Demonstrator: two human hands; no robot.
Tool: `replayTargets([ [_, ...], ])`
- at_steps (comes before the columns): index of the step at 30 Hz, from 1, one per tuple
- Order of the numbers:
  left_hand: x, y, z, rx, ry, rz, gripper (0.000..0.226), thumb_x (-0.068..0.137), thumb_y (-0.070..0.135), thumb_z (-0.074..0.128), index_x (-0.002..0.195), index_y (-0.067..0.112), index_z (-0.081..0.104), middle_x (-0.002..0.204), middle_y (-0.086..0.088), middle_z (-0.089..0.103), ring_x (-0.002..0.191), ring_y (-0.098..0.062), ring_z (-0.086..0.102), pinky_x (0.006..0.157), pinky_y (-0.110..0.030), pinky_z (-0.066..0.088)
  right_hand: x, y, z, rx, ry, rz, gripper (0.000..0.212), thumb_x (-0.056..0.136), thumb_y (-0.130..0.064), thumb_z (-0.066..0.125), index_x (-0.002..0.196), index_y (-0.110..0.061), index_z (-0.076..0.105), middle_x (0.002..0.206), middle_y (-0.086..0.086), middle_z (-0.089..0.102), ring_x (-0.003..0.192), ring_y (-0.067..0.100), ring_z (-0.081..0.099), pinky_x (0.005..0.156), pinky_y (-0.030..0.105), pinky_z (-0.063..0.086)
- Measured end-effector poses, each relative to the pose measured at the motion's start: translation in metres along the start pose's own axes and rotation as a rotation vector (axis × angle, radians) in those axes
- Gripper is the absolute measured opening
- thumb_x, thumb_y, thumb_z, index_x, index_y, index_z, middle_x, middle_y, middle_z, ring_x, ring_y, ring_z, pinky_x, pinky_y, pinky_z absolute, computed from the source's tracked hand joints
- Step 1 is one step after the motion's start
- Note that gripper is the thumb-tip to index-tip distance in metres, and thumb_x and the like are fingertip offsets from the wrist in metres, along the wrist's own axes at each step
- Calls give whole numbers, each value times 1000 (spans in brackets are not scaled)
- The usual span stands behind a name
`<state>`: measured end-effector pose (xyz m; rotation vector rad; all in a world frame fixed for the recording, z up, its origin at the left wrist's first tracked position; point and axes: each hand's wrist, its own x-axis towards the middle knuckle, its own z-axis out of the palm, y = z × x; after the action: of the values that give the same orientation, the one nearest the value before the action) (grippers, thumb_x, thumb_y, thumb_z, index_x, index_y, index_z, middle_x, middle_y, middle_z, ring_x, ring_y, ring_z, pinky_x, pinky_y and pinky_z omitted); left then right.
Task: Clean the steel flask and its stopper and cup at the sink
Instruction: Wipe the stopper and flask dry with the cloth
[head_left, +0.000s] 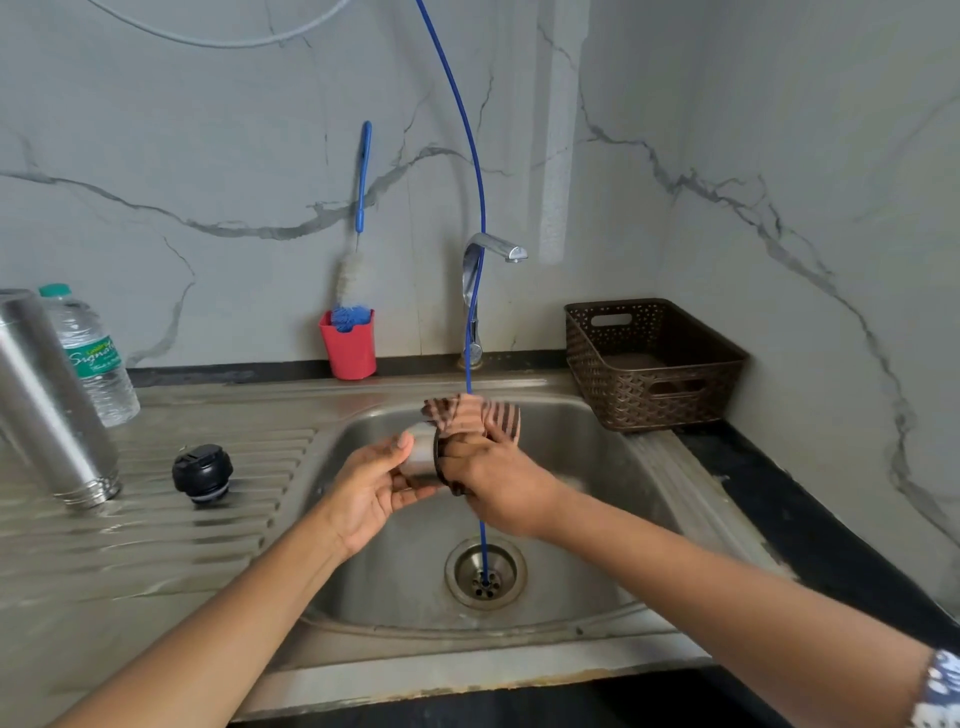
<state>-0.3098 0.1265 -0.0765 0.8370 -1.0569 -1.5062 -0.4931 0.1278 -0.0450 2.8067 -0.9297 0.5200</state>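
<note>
Over the sink basin (571, 499), my left hand (371, 488) holds the small steel cup (421, 452) on its side. My right hand (493, 478) grips a brown striped cloth (470, 415) bunched at the cup's mouth. The steel flask (49, 400) stands upside down on the ribbed drainboard (208, 530) at the left. The black stopper (202, 473) sits on the drainboard to the flask's right, apart from both hands.
A clear water bottle (91, 353) stands behind the flask. A red holder (349, 345) with a blue bottle brush (358, 244) sits against the wall. The tap (488, 260) and a thin blue tube (470, 166) rise behind the basin. A brown basket (654, 364) stands at the right.
</note>
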Motion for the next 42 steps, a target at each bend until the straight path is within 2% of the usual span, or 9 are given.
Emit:
replayTargets([
  [4,-2,0,-7,47,-29,87,91,38,44,95,116,10,63,101,-13,71,89,-22,69,68,-31,58,2,-7,-12,1016,-249,480,28,87,2,55,114,-4,59,107,12,63,105,25,60,98,37,46],
  [9,1,0,-2,65,8,-19,91,32,55,93,104,6,65,85,-15,72,71,-21,70,57,-29,58,-3,14,-3,-132,-73,-167,31,73,-2,54,99,-14,67,104,3,65,109,22,58,111,57,27],
  [12,0,4,7,68,43,-97,66,64,57,73,103,4,63,75,-17,69,54,-20,66,48,-24,55,-5,30,-2,-592,60,-406,32,80,-8,52,105,-21,67,105,-5,65,101,18,61,111,62,23],
  [19,-2,6,2,345,43,49,91,43,83,70,99,12,66,76,-7,73,63,-18,69,54,-25,56,-8,19,13,-314,206,-246,23,79,-6,61,100,-14,64,102,1,65,102,20,58,98,46,44],
  [24,-6,6,-8,526,-92,313,78,67,8,79,132,40,51,123,16,63,110,-6,62,84,-24,54,-4,16,-10,324,114,32,10,78,-1,63,81,-7,56,82,2,56,80,14,49,71,28,40],
  [28,-6,8,-7,545,-84,409,72,62,9,80,120,47,61,127,18,61,118,-13,59,87,-27,55,-2,18,-23,547,15,137,8,85,-9,65,89,-9,58,83,-1,62,74,8,57,69,21,45],
  [35,-7,10,-4,480,-105,385,73,53,43,88,116,18,63,112,2,70,102,-12,65,73,-26,56,-5,20,-25,319,59,-16,23,82,-8,68,102,-1,58,98,10,61,90,17,55,80,25,41],
  [39,-8,11,6,137,-145,209,59,46,59,88,84,17,76,75,-1,70,66,-10,65,51,-25,53,-10,19,-27,157,147,-222,18,76,2,70,85,-1,55,89,14,57,86,20,47,78,26,39],
  [42,-6,13,8,181,-100,101,83,45,70,81,102,11,68,82,-10,70,72,-19,67,52,-29,55,-8,18,-18,97,186,-230,19,73,4,68,80,-4,53,83,11,56,82,21,47,72,26,39],
])
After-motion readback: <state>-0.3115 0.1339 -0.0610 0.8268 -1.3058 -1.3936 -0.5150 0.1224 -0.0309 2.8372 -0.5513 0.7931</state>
